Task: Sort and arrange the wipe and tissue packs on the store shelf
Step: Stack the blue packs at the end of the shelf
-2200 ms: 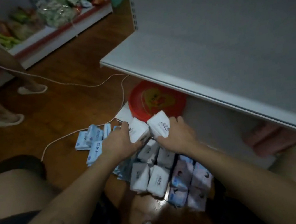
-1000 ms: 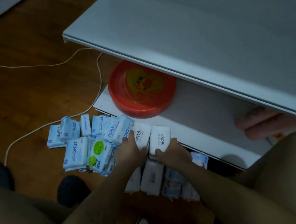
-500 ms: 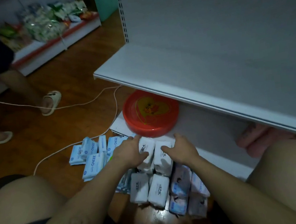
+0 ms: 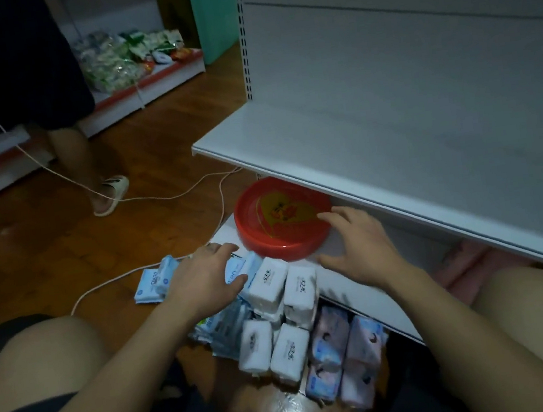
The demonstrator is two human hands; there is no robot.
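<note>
Grip slack: right hand at red tray, left hand loose.

I had both bare forearms stretched forward and converging, the left arm rising from the lower left and the right arm from the lower right. My left hand lay palm down, fingers straight and slightly spread, thumb pointing inward, gripping nothing. My right hand sat a little farther forward, palm down, fingers fanned and lightly bent at the tips, thumb splayed inward, nothing pinched. Both wrists were straight, and the hands were apart.
</note>
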